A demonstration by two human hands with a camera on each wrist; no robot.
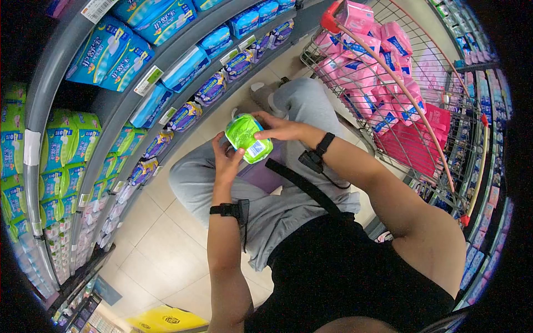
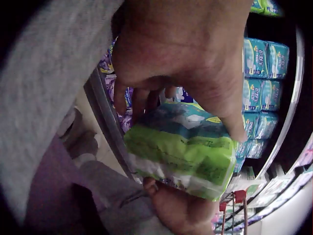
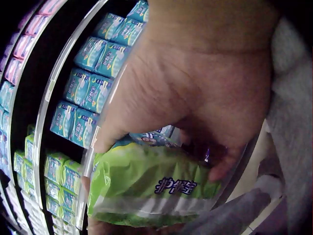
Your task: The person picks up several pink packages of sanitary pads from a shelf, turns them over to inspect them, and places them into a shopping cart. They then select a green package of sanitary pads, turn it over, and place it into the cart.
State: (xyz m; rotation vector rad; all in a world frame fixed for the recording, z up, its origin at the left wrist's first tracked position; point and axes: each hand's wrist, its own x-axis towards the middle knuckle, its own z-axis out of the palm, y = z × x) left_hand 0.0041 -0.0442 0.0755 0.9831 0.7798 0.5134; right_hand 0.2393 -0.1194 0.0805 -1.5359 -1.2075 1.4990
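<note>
A green pack of sanitary pads (image 1: 242,133) is held up between both hands, over the person's lap. The left hand (image 1: 226,162) grips its near left side, thumb on the face that carries a white label. From the other side the right hand (image 1: 280,130) holds it, with the thumb lying across the top face. In the left wrist view the soft plastic wrapper (image 2: 181,154) shows a green side and a teal face. Dark lettering marks the green side of the pack (image 3: 151,181) in the right wrist view, where the fingertips bend round its edges.
Shelves of blue packs (image 1: 108,53), green packs (image 1: 66,139) and purple packs (image 1: 211,89) curve along the left. A wire shopping cart (image 1: 444,89) with pink packs (image 1: 383,66) stands at the right. A yellow item (image 1: 166,319) lies on the tiled floor (image 1: 161,236).
</note>
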